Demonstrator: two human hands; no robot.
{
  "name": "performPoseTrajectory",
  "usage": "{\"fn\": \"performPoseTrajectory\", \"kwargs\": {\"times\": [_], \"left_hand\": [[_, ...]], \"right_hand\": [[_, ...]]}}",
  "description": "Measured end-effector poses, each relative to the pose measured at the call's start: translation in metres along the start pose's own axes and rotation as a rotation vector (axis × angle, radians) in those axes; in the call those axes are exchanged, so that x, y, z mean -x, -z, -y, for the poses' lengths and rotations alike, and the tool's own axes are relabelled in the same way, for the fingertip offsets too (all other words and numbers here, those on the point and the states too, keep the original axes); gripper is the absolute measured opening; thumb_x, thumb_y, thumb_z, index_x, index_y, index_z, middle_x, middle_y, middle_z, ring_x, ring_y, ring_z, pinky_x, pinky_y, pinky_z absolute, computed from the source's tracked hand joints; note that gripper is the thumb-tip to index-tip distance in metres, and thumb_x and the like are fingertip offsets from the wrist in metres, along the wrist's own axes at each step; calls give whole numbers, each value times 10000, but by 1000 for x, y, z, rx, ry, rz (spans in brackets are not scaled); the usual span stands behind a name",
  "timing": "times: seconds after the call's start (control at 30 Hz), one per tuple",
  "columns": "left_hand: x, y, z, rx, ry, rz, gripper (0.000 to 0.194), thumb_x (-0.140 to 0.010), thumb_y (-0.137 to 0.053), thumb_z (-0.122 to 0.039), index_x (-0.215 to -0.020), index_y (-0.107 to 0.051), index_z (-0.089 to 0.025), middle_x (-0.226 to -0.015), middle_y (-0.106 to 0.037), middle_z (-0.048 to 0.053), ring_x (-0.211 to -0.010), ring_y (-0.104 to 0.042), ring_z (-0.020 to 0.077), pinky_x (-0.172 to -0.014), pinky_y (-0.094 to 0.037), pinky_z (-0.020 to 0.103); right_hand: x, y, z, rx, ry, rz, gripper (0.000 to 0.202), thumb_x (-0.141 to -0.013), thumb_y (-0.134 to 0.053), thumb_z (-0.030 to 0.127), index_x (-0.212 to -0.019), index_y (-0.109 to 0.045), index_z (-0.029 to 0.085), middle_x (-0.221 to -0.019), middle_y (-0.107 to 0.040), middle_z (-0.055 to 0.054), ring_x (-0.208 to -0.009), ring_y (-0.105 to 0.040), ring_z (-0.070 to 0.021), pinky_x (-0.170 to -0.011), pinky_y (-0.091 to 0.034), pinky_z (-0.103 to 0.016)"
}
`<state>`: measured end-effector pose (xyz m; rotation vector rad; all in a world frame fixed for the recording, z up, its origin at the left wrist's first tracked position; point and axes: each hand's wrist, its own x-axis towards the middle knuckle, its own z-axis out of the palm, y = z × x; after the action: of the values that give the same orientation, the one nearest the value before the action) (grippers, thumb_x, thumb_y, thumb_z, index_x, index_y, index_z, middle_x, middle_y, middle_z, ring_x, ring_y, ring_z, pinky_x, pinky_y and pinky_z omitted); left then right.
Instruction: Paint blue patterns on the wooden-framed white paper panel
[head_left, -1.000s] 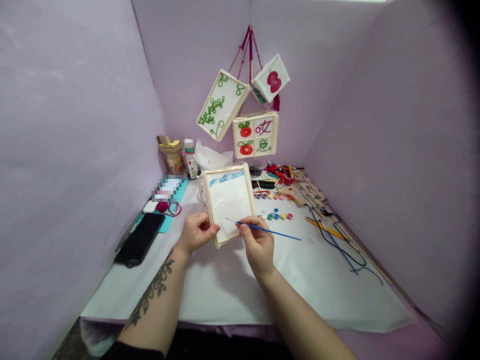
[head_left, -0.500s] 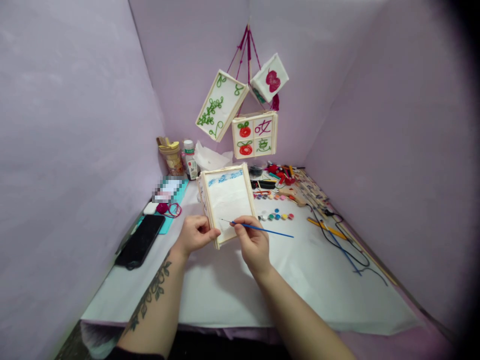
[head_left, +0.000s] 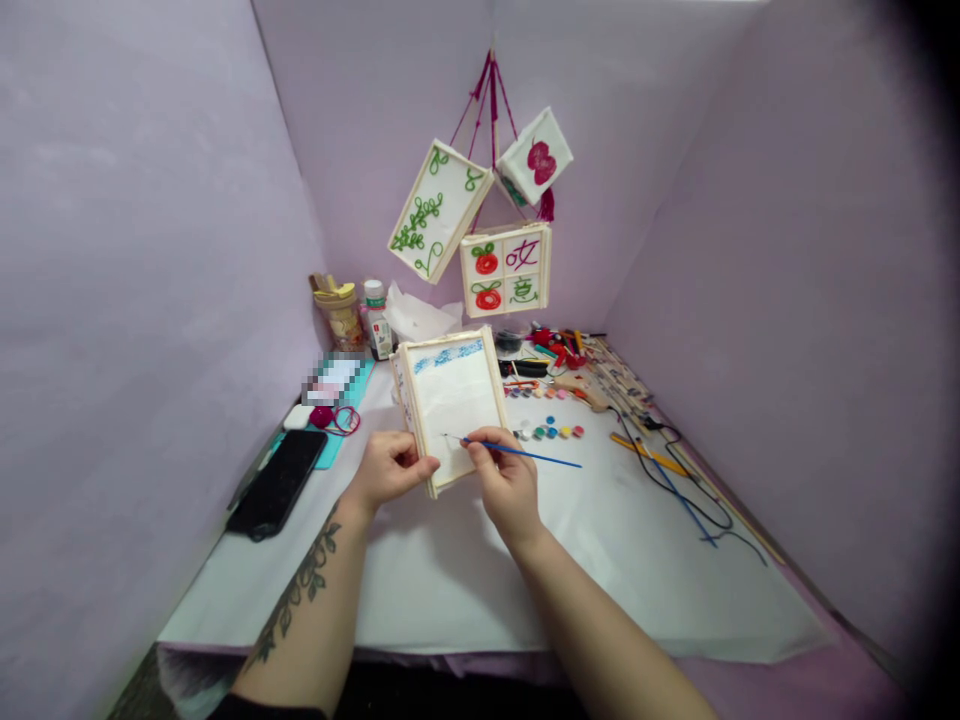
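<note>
My left hand [head_left: 391, 468] grips the lower left edge of a wooden-framed box lantern [head_left: 455, 392] with white panels, its thumb lying across the frame. The lantern is tilted toward me above the table, and a band of blue paint runs along the top of its front panel. Between the thumb and fingers of my right hand [head_left: 504, 480] is a thin blue paintbrush [head_left: 544, 459]. Its tip is at the lower part of the white panel; whether it touches is hard to tell. My right hand is close to the lantern's lower right edge.
Small paint pots [head_left: 551, 432] stand behind my right hand. A black phone [head_left: 277, 483] lies at the left, near a jar [head_left: 341, 318] and a bottle [head_left: 376, 320]. Cables [head_left: 675, 480] and a yellow cutter [head_left: 649, 455] lie at the right. Painted lanterns [head_left: 441, 210] hang at the back.
The paintbrush tip has shifted very slightly up on the panel, and its back end has risen a little. Both hands keep their hold. The whole view has moved slightly.
</note>
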<state>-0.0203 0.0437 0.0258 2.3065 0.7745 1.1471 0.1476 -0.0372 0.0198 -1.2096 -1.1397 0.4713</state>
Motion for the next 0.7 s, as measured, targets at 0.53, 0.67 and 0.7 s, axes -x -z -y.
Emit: {"fn": "performPoseTrajectory", "kwargs": {"times": [0.53,0.67,0.7], "left_hand": [[1,0,2,8,-20,-15,445,-754,-640,-359,-454,-373,-167,-425,-381,-58,-401,-335,51,-409,-255,195],[1,0,2,-10,5,-9,449,-750,-631,-369,-447,-369,-166,-426,-381,-57,-408,-341,52,-418,-255,196],[1,0,1,-9,8,-6,448,-749,-631,-369,-447,-369,-167,-426,-380,-57,-409,-340,52,-419,-254,197]], "right_hand": [[-1,18,-3,70,-30,-58,128,-832,-573,302,-831,-651,200,-789,-663,-28,-695,-602,-155,-640,-461,-273],[0,20,-2,96,-35,-53,125,-828,-574,296,-820,-652,199,-782,-668,-25,-696,-604,-155,-641,-461,-269],[0,20,-3,96,-40,-54,127,-828,-573,299,-819,-652,200,-785,-671,-26,-701,-607,-156,-643,-462,-270]]}}
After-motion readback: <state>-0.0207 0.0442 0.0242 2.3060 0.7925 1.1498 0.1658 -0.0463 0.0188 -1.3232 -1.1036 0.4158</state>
